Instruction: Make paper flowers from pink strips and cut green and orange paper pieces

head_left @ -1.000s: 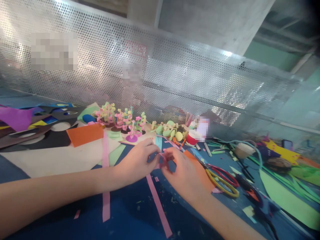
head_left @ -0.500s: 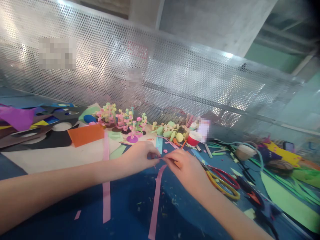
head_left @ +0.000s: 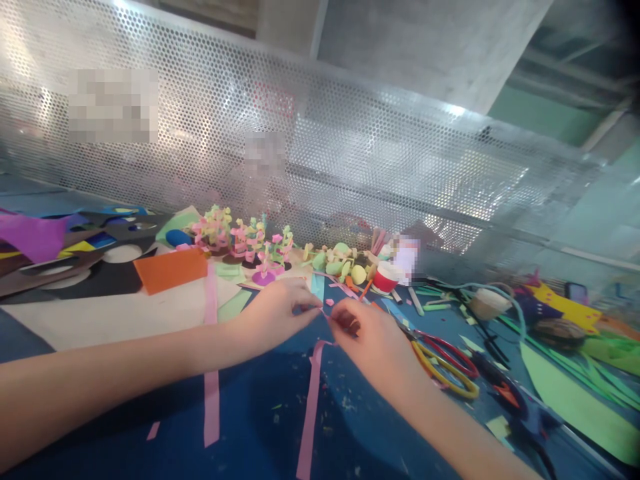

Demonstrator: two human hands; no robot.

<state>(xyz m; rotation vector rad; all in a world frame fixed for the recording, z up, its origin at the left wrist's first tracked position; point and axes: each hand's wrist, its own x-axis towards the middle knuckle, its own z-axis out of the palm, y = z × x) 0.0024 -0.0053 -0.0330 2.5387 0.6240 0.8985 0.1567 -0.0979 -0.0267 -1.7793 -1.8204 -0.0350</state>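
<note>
Over the blue table, my left hand (head_left: 281, 308) pinches a thin bit of pink strip between thumb and fingertips. Close beside it, my right hand (head_left: 371, 337) has its fingers closed on the same pink strip (head_left: 311, 407). A short twisted piece spans the small gap between the two pinches. The strip's long end hangs from under my right hand and runs down toward the table's near edge. A second pink strip (head_left: 212, 407) lies to the left, passing beneath my left forearm. Near my right wrist rest scissors (head_left: 445, 365) with red and yellow handles.
Small pink and yellow flower crafts (head_left: 245, 240) stand at the back. An orange sheet (head_left: 171, 270) and a beige sheet (head_left: 115, 320) lie left. A red-and-white cup (head_left: 387, 277) stands behind my right hand; a dark tool (head_left: 515, 393) and green sheet (head_left: 580, 407) lie right. A perforated metal screen (head_left: 320, 153) rises behind.
My hands have drawn slightly apart, showing the twisted bit of pink strip between them. The strip's top now bends toward my right hand.
</note>
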